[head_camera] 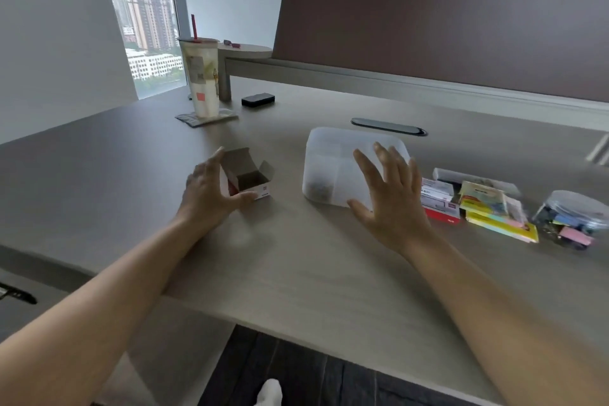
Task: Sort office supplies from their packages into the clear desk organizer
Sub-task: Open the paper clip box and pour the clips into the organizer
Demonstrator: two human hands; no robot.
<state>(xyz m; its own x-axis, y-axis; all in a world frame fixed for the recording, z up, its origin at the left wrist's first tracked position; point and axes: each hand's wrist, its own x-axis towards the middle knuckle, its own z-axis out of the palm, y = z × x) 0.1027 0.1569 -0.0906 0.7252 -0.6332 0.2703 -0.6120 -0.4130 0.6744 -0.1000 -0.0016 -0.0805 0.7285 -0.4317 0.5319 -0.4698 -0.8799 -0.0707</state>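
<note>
a: what are the hands doing?

b: the left hand (211, 193) is gripping a small open cardboard box (252, 176), thumb against its near corner and fingers curling behind the far side. the flaps are standing up and the inside is looking bare from here. the box is sitting on the desk (296, 273).

a: and the right hand (390, 199)?

b: it is spreading wide, fingers fanned, holding nothing. it is hovering in front of the right half of the clear desk organizer (339, 165); whether the palm is touching the organizer i cannot tell.

a: where is the organizer sitting?

b: on the desk, centre, just right of the cardboard box and apart from it. something dark is lying in its near left compartment, too blurred to name.

a: the other supplies?

b: they are lying in a row to the right of the organizer: a red and white package (440, 203), then packs of coloured sticky notes (494, 211), then a clear round tub of coloured binder clips (571, 219). a long pale pack (474, 180) is lying behind them.

a: anything further back?

b: a tall drink cup (201, 79) with a red straw is standing on a coaster at the far left, with a small black case (258, 99) near it.
</note>
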